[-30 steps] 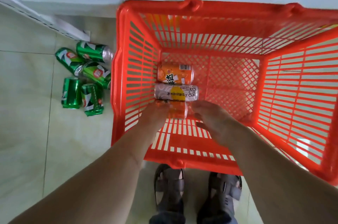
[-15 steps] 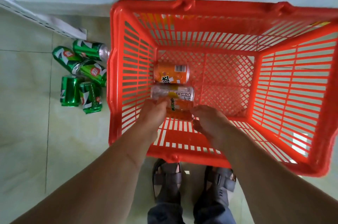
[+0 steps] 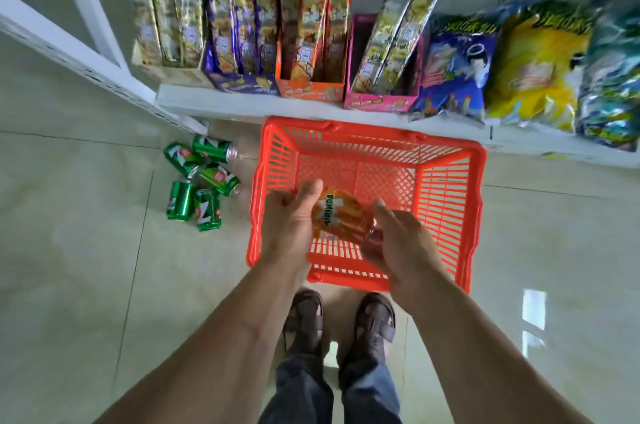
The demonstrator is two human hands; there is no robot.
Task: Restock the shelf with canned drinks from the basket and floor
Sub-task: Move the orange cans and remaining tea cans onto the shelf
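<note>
A: Head view: orange can (image 3: 337, 217) above basket (image 3: 474, 215), left hand (image 3: 289, 219) curled round it, right hand (image 3: 398, 236) cupping its end.
B: Likely rigid, slick, moderately heavy; grip mid-body.

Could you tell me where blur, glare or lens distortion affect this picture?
Head view: motion blur smears the snack bags at right and softens the orange can between both hands; a window glare patch shines on the floor tiles at right; wide-angle distortion bends the shelf edge.
</note>
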